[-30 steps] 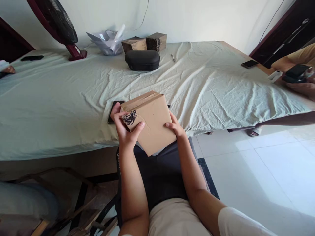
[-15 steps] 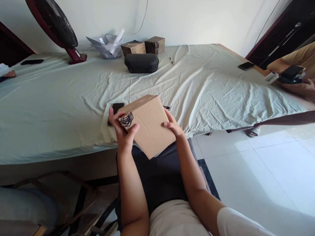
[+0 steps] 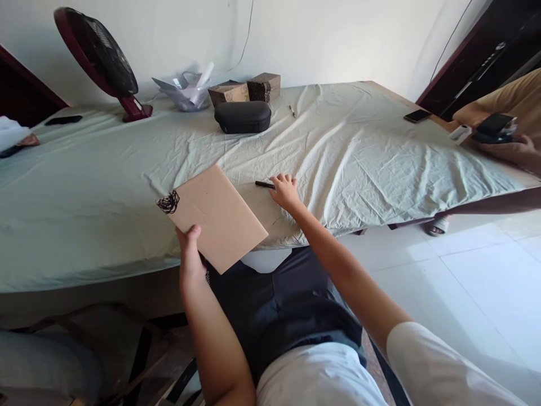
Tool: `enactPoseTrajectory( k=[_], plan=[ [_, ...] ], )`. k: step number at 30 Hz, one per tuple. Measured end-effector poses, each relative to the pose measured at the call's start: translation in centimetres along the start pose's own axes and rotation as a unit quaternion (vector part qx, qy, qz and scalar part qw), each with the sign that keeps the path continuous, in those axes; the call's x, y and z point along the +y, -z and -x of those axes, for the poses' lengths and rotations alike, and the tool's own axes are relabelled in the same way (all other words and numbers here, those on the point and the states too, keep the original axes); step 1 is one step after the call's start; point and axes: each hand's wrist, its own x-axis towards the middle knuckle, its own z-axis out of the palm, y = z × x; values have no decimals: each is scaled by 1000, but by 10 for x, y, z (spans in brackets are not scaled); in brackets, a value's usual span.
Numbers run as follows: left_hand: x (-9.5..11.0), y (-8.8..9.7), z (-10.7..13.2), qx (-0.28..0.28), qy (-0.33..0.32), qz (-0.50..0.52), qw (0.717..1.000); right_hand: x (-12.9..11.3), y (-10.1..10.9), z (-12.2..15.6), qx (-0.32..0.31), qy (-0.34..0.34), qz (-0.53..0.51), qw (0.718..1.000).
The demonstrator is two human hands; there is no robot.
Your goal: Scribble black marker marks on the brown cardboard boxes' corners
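Note:
My left hand (image 3: 190, 256) grips the near edge of a brown cardboard box (image 3: 215, 217), thumb on top, holding it over the table's front edge. A black scribble marks the box's far left corner. My right hand (image 3: 284, 190) reaches onto the sheet-covered table (image 3: 105, 169), and its curled fingers touch a black pen (image 3: 264, 184) lying there. Whether the fingers have closed round the pen is unclear.
At the back stand a black zip case (image 3: 242, 116), two brown blocks (image 3: 245, 90), crumpled white paper (image 3: 186, 89) and a red fan (image 3: 101, 56). A phone (image 3: 416, 115) lies far right. Another person's hands (image 3: 507, 144) hold a dark device at the right edge.
My right hand let go of the box and reached forward to the pen. My left hand now holds the box alone, shifted left and lying flatter. The dark phone behind it is now hidden.

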Motion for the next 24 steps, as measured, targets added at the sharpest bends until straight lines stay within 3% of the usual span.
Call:
enactPoseTrajectory(
  k=[3,10,18,24],
  plan=[
    [3,-4,4,21,8,23,999,-5,-3,-14,-27,28,20,999],
    [8,-18,13,-12,-1,22,1000,-9,6,-32,-91,9,26,995],
    [9,-31,11,-57,-48,2,997,4,27,-30,-140,-23,41,989],
    [8,-38,14,-92,-47,4,995,14,27,-27,-153,-19,56,986]
  ],
)
